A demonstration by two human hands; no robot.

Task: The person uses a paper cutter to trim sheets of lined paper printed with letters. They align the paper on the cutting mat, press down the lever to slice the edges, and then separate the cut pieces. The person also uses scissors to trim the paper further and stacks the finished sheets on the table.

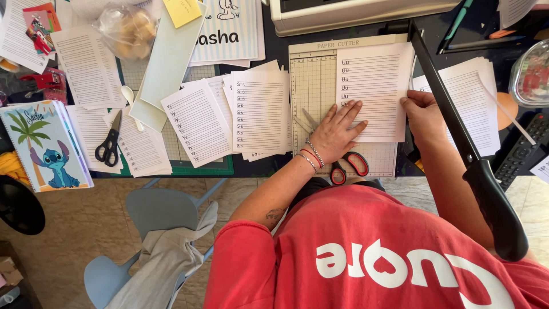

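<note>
A lined white worksheet [374, 86] lies on the gridded bed of a paper cutter [311, 91]. My left hand [334, 133] presses flat on the sheet's lower left corner, fingers spread, bracelets on the wrist. My right hand [422, 111] pinches the sheet's right edge beside the cutting line. The cutter's black blade arm [457, 131] is raised and slants down toward its handle [497, 212] over my right forearm. Red-handled scissors [350, 166] lie on the cutter's near edge, partly under my left wrist.
Several lined sheets [257, 111] fan out left of the cutter on a green mat. Black scissors [110, 143], a cartoon notebook [46, 146] and a plastic bag [127, 28] sit further left. More sheets [474, 97] and a remote [520, 151] lie right. A blue chair [160, 212] stands below.
</note>
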